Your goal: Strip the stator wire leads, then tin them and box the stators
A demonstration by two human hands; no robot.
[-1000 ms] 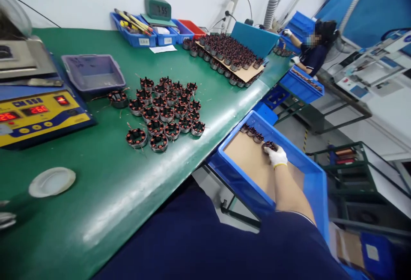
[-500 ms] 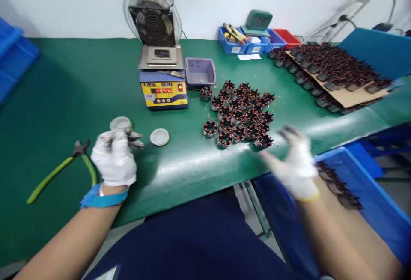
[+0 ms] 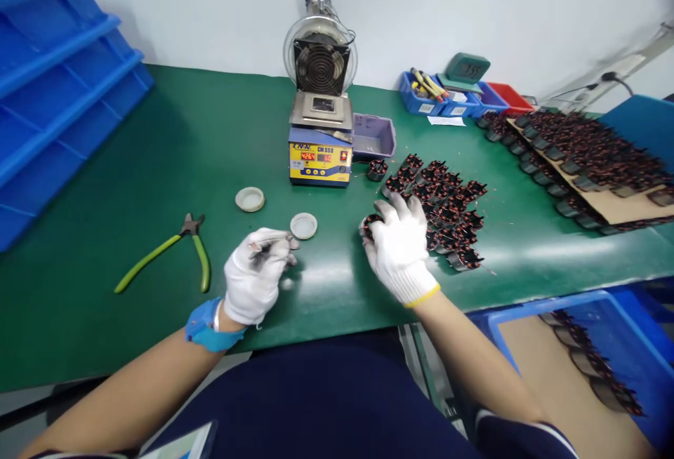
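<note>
My left hand (image 3: 255, 273), in a white glove with dark fingertips, is closed just left of the nearer small white dish (image 3: 304, 226); what its fingers hold, if anything, is hidden. A second dish (image 3: 249, 199) lies behind it. My gloved right hand (image 3: 400, 245) is curled over a round wound coil part (image 3: 371, 224) at the left edge of the group of coil parts (image 3: 445, 213). Its thumb and fingers are around that part, which rests on the green table. Green-handled cutters (image 3: 190, 226) lie open at the left.
Behind the dishes stands a blue and yellow solder pot (image 3: 320, 164) with a fan above, beside a purple tray (image 3: 375, 136). Blue bins (image 3: 57, 94) are stacked at the left. More coils fill a board (image 3: 600, 199) at the right; a blue crate (image 3: 505, 333) sits below.
My right hand has moved left and inward from beyond the coil group onto the coil part at its left edge. The view has shifted left. My left hand is now nearer the right dish.
</note>
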